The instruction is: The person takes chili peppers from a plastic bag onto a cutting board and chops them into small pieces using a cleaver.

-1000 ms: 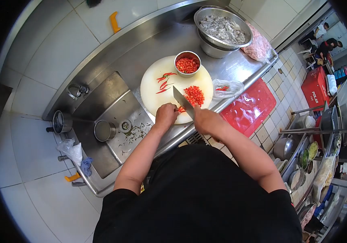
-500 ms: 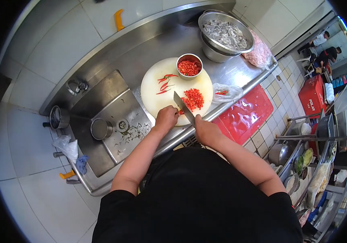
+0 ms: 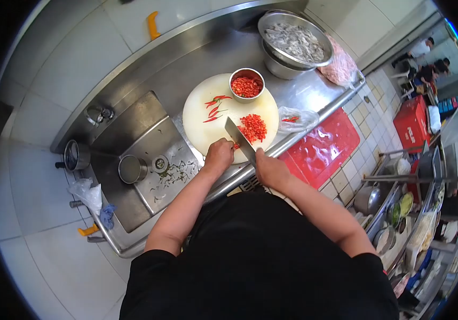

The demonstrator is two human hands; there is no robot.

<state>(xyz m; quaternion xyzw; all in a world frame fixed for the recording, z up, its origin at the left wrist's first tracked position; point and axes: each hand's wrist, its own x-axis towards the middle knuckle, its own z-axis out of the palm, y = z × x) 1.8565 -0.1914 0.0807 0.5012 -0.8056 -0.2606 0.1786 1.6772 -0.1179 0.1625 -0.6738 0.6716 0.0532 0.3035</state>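
My right hand (image 3: 270,169) is closed round the handle of a broad knife (image 3: 241,142), whose blade stands over the lower part of a round white cutting board (image 3: 199,114). Left of the blade, my left hand (image 3: 220,155) is closed on red chillies (image 3: 236,145), mostly hidden by the fingers. Chopped red chilli (image 3: 253,128) lies in a pile right of the blade. Several whole chillies (image 3: 214,112) rest on the board's left side. A metal cup (image 3: 247,98) of chopped chilli stands at the board's top edge.
A sink (image 3: 149,138) with a metal pot (image 3: 132,169) and green scraps is at left. Behind stands a bowl of pale pieces (image 3: 295,42) beside a pink bag (image 3: 340,65). A plastic bag (image 3: 298,120) touches the board's right side. Shelves and people are at far right.
The knife and my right hand have shifted slightly left relative to the chopped pile, close to my left fingers. The camera view has moved a little.
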